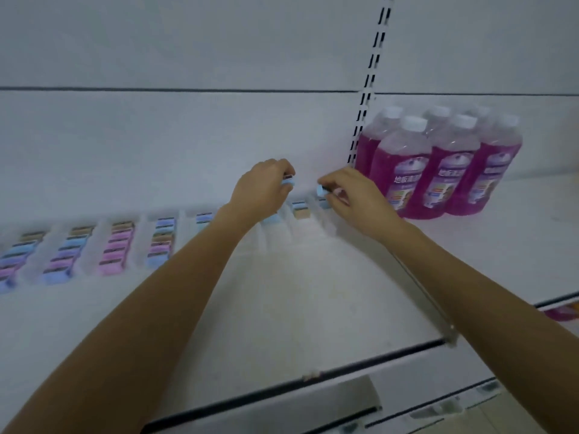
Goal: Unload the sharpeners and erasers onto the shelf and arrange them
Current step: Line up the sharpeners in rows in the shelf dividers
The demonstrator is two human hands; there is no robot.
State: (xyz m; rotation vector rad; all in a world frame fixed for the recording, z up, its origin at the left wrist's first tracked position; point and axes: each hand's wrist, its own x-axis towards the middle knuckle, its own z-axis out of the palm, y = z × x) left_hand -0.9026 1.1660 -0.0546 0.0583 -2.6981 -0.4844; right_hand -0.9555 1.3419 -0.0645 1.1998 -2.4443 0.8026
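Both arms reach to the back of a white shelf (282,308). My left hand (263,189) is closed on a small light-blue eraser (289,182) with a dark band, held just above the shelf. My right hand (347,192) pinches another light-blue eraser (321,191) at its fingertips. Below and between the hands, short rows of erasers (301,209) lie against the back wall. To the left, several longer rows of pastel blue, purple and pink erasers (117,247) run from back to front. The image is blurred.
A shrink-wrapped pack of purple liquid bottles (438,164) with white caps stands right of my right hand, on the neighbouring shelf section. A slotted upright (371,79) divides the back panels. The shelf's front edge (376,360) has a dark strip; lower shelves show beneath.
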